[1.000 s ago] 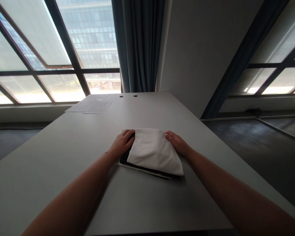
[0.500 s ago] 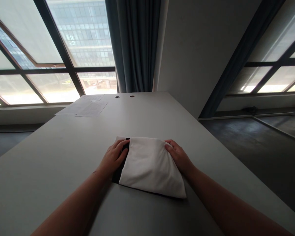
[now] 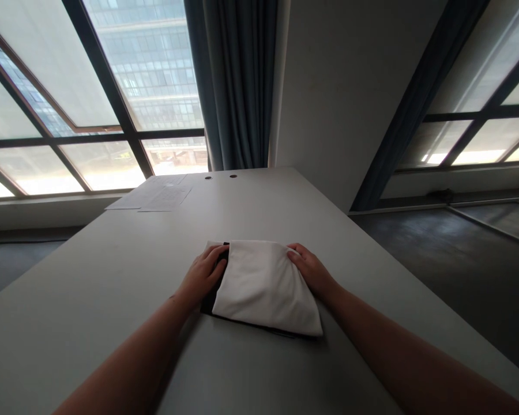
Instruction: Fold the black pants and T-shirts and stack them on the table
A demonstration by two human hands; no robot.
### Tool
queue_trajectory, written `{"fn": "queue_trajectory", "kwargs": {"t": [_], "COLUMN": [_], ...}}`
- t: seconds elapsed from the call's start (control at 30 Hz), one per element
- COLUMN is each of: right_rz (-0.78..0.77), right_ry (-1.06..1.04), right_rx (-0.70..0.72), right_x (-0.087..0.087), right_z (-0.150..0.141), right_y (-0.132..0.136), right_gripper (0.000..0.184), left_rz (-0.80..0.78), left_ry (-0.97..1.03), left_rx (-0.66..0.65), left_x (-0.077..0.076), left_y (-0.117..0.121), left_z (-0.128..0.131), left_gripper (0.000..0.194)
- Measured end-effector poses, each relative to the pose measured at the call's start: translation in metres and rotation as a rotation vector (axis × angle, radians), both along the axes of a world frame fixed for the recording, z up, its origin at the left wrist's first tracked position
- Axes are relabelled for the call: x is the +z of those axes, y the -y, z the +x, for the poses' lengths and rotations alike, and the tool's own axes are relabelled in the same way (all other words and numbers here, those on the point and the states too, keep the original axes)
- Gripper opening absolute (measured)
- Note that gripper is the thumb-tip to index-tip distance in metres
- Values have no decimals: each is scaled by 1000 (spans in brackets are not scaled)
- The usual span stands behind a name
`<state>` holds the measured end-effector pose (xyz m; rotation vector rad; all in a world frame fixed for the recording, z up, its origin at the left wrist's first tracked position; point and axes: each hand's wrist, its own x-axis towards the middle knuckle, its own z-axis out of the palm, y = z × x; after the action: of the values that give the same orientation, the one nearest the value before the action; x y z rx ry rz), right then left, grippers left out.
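A folded white and black cloth (image 3: 263, 288), perhaps a garment, lies on the table in front of me. Its white layer is on top, while black fabric shows along the left side and the near lower edge. My left hand (image 3: 205, 274) grips the cloth's left side, thumb and fingers on the black strip. At the upper right edge, my right hand (image 3: 309, 266) pinches the white fabric, thumb on top and the other fingers partly hidden behind it. Soft creases run across the white layer.
The cloth rests on a long white table (image 3: 242, 213). Printed paper sheets (image 3: 155, 196) lie at its far left, and two round cable holes (image 3: 233, 176) sit near the far edge. Beyond are a dark blue curtain (image 3: 246, 86), windows (image 3: 155, 69) and a wall (image 3: 328, 86).
The view has tilted slightly, so the background sits a little lower. The cloth's near edge appears somewhat higher. Both hands keep their hold in almost the same place.
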<state>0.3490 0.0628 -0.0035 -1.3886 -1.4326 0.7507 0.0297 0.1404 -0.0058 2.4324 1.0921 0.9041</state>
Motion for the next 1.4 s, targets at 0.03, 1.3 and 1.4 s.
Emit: {"fn": "queue_trajectory", "kwargs": {"t": [0.03, 1.3, 1.4], "right_rz": [7, 158, 163], "right_ry": [5, 227, 228], "right_rx": [1, -7, -6], "right_x": [1, 1, -1], "right_z": [0, 8, 9], "right_y": [0, -3, -5], "right_gripper": [36, 37, 37], "left_rz": [-1, -48, -109], "left_ry": [-1, 206, 280], "left_rx": [-1, -156, -283], "left_x": [0, 32, 42], "left_y": [0, 34, 39], "left_z": [0, 4, 2], "left_gripper": [40, 33, 42]}}
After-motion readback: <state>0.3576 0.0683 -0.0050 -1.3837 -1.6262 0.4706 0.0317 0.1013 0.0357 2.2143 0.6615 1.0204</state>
